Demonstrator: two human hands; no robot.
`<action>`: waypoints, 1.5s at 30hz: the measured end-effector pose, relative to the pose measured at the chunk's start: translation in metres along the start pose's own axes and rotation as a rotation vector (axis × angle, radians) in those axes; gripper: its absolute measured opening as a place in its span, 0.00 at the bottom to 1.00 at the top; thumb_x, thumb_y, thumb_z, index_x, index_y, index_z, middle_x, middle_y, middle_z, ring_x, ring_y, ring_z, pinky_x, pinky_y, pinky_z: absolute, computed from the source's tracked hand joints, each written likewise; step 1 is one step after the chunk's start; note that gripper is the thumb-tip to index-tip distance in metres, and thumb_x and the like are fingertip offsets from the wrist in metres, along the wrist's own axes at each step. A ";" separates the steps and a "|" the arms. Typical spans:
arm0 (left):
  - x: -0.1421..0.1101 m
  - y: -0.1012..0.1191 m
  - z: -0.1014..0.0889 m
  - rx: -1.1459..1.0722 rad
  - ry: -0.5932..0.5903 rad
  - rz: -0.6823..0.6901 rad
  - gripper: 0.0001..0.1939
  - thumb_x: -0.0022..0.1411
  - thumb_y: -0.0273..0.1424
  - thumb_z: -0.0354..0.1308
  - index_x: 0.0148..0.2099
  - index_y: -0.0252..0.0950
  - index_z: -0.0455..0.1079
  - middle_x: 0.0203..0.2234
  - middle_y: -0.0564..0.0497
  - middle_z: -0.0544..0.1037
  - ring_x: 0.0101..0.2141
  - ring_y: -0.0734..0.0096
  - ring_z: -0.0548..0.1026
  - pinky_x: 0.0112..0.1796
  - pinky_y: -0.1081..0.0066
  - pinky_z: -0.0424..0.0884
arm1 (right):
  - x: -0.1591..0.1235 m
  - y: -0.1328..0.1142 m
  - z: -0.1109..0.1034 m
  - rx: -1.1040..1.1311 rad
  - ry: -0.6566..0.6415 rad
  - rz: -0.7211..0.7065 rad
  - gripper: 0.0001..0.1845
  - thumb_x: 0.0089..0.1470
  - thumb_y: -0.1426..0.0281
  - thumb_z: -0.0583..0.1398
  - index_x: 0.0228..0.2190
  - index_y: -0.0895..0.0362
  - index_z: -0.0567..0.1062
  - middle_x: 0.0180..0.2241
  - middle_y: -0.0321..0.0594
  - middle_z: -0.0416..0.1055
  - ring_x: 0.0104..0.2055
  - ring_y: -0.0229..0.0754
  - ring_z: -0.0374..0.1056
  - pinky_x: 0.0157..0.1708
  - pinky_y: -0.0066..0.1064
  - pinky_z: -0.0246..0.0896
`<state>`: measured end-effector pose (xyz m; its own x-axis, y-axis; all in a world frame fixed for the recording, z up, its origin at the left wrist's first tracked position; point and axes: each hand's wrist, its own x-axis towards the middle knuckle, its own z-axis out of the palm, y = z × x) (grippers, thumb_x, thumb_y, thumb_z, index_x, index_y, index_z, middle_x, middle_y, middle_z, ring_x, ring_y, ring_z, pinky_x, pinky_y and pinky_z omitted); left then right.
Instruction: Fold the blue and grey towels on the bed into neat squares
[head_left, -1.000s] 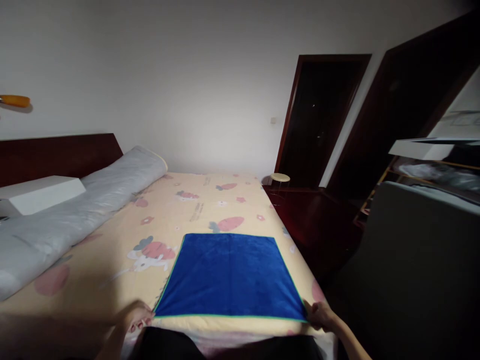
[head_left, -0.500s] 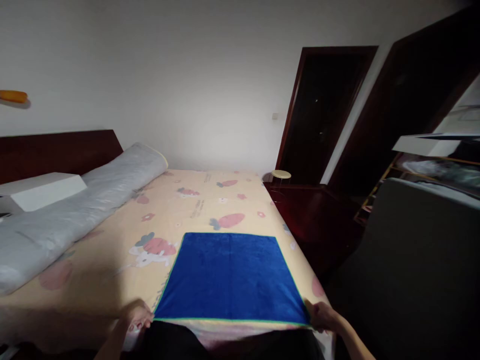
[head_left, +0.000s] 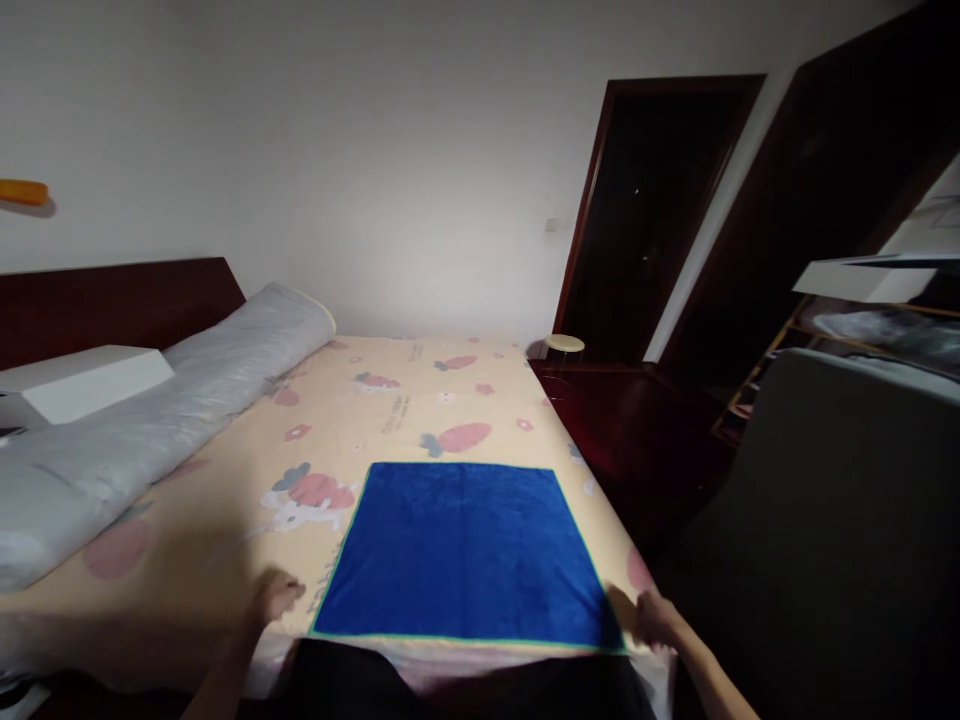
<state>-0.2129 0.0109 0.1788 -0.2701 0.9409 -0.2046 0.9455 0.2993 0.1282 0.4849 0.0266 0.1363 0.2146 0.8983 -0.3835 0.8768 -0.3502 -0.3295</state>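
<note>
A blue towel [head_left: 463, 555] with a thin green edge lies flat on the bed, near its front edge. A faint fold line runs down its middle. My left hand [head_left: 279, 597] is just left of the towel's near left corner, raised a little off the sheet and apart from the cloth. Its fingers are curled in with nothing seen in them. Beyond the near right corner, my right hand [head_left: 657, 618] is also curled closed, a small gap from the towel, and no cloth shows in it.
The bed sheet [head_left: 420, 400] has a carrot and rabbit print. A grey rolled bundle [head_left: 187, 390] and a white box [head_left: 90, 380] lie at the left. A round stool [head_left: 564, 344] stands past the far corner; a dark grey panel [head_left: 847, 520] is at the right.
Both hands have let go of the towel's near corners. The left has moved up and slightly away, the right a little outward. The towel lies almost as before.
</note>
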 end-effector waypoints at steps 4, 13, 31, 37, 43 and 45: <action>0.013 0.049 -0.017 0.019 0.136 0.074 0.19 0.65 0.29 0.43 0.47 0.31 0.74 0.44 0.42 0.80 0.46 0.58 0.76 0.46 0.64 0.69 | 0.001 -0.043 -0.015 -0.098 0.198 -0.099 0.20 0.54 0.78 0.50 0.44 0.67 0.75 0.43 0.62 0.75 0.45 0.53 0.73 0.45 0.41 0.65; -0.017 0.256 0.069 -0.010 0.067 0.482 0.35 0.57 0.23 0.46 0.67 0.42 0.56 0.68 0.53 0.54 0.66 0.67 0.53 0.61 0.59 0.57 | -0.028 -0.236 0.099 -0.148 0.201 -0.593 0.37 0.47 0.79 0.50 0.61 0.61 0.64 0.66 0.46 0.53 0.68 0.43 0.49 0.64 0.35 0.47; -0.037 0.242 0.152 0.034 0.158 0.586 0.40 0.58 0.23 0.44 0.71 0.46 0.40 0.69 0.54 0.45 0.67 0.64 0.47 0.65 0.51 0.49 | -0.033 -0.202 0.171 -0.111 0.174 -0.603 0.34 0.59 0.69 0.47 0.66 0.53 0.51 0.69 0.37 0.39 0.70 0.44 0.35 0.68 0.45 0.32; -0.034 0.206 0.140 0.031 0.207 0.394 0.34 0.62 0.26 0.42 0.70 0.44 0.45 0.69 0.52 0.48 0.67 0.64 0.48 0.65 0.51 0.46 | -0.034 -0.153 0.151 -0.181 0.295 -0.362 0.34 0.58 0.68 0.46 0.65 0.54 0.54 0.68 0.39 0.43 0.70 0.45 0.39 0.67 0.47 0.34; -0.026 0.136 0.135 -0.002 0.346 -0.214 0.30 0.68 0.36 0.35 0.70 0.39 0.45 0.68 0.44 0.53 0.67 0.58 0.50 0.62 0.45 0.50 | -0.025 -0.075 0.145 -0.135 0.521 -0.025 0.35 0.60 0.60 0.41 0.65 0.61 0.54 0.68 0.48 0.46 0.69 0.50 0.42 0.65 0.51 0.37; -0.024 0.120 0.134 -0.023 0.359 -0.282 0.30 0.68 0.38 0.35 0.70 0.39 0.46 0.68 0.44 0.53 0.67 0.57 0.50 0.62 0.46 0.51 | -0.023 -0.062 0.145 -0.091 0.542 0.001 0.36 0.60 0.59 0.40 0.65 0.61 0.54 0.68 0.49 0.47 0.69 0.50 0.44 0.65 0.51 0.38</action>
<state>-0.0687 0.0029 0.0691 -0.5660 0.8164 0.1144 0.8229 0.5512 0.1378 0.3629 -0.0107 0.0400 0.3853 0.9145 0.1234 0.9050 -0.3483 -0.2442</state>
